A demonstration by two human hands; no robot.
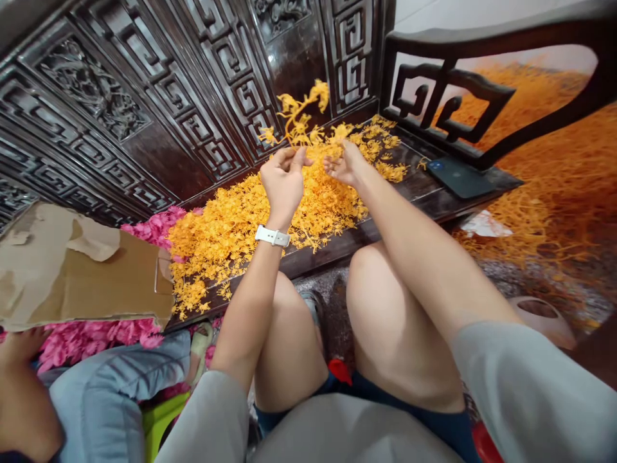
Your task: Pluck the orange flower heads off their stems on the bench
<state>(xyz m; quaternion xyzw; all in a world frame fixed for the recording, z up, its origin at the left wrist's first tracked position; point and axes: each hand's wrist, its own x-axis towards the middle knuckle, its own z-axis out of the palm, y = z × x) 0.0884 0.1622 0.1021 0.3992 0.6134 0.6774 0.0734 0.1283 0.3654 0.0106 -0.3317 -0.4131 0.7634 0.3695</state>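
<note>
Bench [418,172]: L fingers [298,159] tight w/ sprig [301,128]

Branching yellow sprig [301,131], tilted up, above heaped yellow blossoms [231,215]

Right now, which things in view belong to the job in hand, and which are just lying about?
In the job, apparently:
Yellow flower sprig, held in the left hand
Yellow flower heap on the bench
Orange strands, possibly

Seemingly just lying about:
Phone
White scrap
Cardboard
Pink flowers
</note>
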